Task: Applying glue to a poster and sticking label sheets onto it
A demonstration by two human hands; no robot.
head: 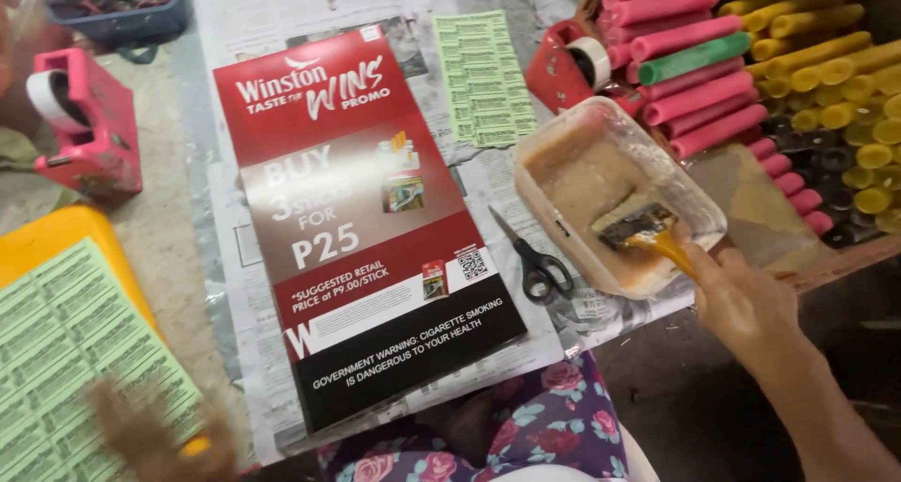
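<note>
My right hand (741, 299) grips the yellow handle of a paintbrush (638, 229), whose bristles rest in the brownish paste inside a clear plastic tub (535, 196). My left hand (155, 440) is blurred at the bottom left, over a sheet of green printed labels (66, 341) on a yellow surface; whether it holds anything is unclear. A large red and black glossy poster (366, 229) lies flat on newspaper between the hands.
Black-handled scissors (535, 261) lie between poster and tub. Another green label sheet (483, 78) lies beyond. Red tape dispensers stand at left (84, 125) and back right (563, 64). A tray of pink, yellow and green rolled tubes (751, 60) fills the right.
</note>
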